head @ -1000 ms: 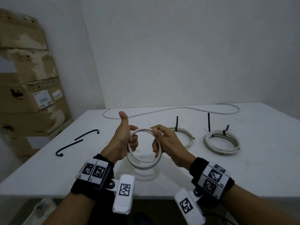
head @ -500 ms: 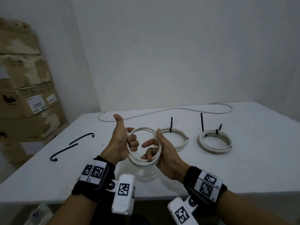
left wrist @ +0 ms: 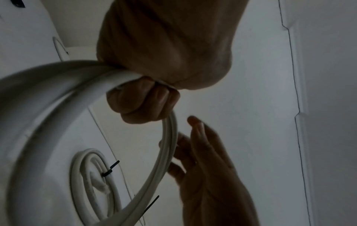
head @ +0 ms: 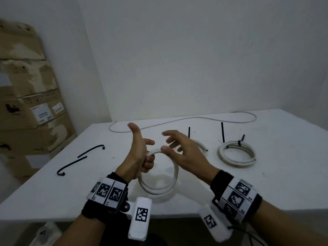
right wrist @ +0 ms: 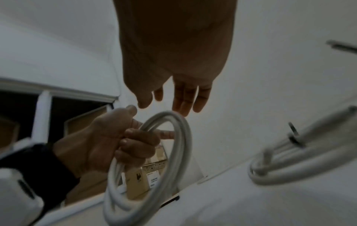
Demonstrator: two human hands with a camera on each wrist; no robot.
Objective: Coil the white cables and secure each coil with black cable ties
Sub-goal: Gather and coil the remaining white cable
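Observation:
My left hand (head: 142,157) grips a white cable coil (head: 159,183) above the near part of the table, lower fingers curled round it, thumb up. The same coil (left wrist: 58,91) fills the left wrist view, and in the right wrist view the coil (right wrist: 173,137) hangs from the left hand (right wrist: 115,140). My right hand (head: 179,150) hovers just right of the coil's top with fingers spread, holding nothing; the right hand (right wrist: 173,91) shows straight fingers. Two tied coils lie behind, one (head: 200,146) partly hidden, one (head: 236,153) at right. A loose white cable (head: 186,119) runs along the far edge.
Two loose black cable ties (head: 92,150) (head: 71,166) lie on the white table (head: 53,192) at left. Cardboard boxes (head: 30,112) are stacked against the left wall. Black tie tails (head: 222,132) stick up from the tied coils.
My right hand has let go of the coil and lifted away with fingers spread. The left hand keeps its grip and the coil now hangs from it alone.

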